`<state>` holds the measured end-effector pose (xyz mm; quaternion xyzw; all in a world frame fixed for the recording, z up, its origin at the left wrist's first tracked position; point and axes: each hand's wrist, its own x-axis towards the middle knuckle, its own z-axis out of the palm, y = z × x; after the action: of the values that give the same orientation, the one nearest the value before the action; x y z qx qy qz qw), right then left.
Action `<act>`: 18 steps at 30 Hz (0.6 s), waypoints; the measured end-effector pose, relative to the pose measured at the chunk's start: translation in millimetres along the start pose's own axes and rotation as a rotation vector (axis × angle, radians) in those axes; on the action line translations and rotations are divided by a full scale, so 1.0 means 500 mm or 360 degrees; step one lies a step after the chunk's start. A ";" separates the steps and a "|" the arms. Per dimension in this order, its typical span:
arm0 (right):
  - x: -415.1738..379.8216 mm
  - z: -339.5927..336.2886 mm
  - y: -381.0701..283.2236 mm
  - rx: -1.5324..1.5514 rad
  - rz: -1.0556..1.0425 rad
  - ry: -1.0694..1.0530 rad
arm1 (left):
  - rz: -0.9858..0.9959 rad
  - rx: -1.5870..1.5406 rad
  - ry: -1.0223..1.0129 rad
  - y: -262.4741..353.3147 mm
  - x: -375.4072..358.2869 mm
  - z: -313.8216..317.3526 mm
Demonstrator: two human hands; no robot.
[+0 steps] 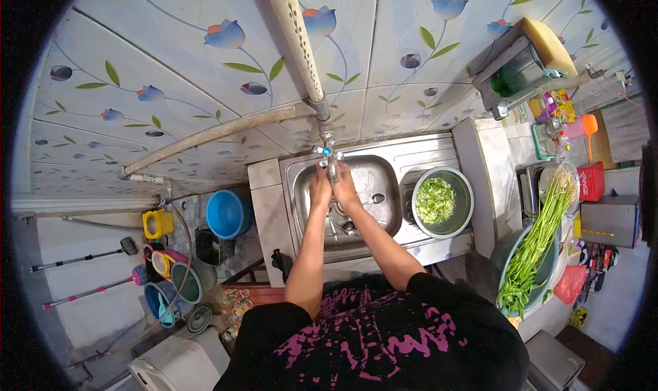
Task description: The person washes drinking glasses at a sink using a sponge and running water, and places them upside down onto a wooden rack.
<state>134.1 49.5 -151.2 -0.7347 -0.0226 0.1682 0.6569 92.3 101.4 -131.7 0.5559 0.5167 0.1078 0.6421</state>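
Note:
My left hand and my right hand are close together on either side of the faucet, above the steel sink. The fingers of both hands point up toward the wall and look stretched out, with the tips partly hidden by the spout. Nothing shows in either hand. A spoon lies in the basin to the right of my right hand. More small utensils are partly hidden low in the basin, between my forearms.
A grey bowl of chopped greens rests on the drainboard. Farther right, long-stemmed greens lean across a large basin. A water dispenser hangs on the wall at upper right. On the left stand a blue bucket and several other pails.

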 end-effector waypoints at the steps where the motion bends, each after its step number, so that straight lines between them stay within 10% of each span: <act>1: 0.014 -0.014 0.001 -0.0055 0.0228 -0.0161 | -0.0001 0.0004 0.0000 -0.001 -0.004 -0.002; 3: 0.036 -0.035 0.001 -0.0158 0.0682 -0.0485 | -0.0147 0.0105 -0.0131 -0.005 -0.018 -0.010; 9: 0.018 -0.025 0.031 0.0281 0.0623 -0.0316 | -0.0302 0.0071 -0.0081 -0.029 -0.014 -0.013; 11: -0.009 -0.012 0.017 -0.0187 0.0256 -0.0067 | -0.0167 0.0059 0.0120 -0.014 -0.024 0.000; 18: 0.054 -0.066 0.016 -0.0001 0.0549 -0.0591 | 0.0373 0.0608 0.0141 -0.004 -0.047 0.027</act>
<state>167.4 23.8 -162.1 -0.6842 -0.0173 0.4099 0.6029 91.6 75.9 -122.9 0.7184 0.4872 0.1061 0.4850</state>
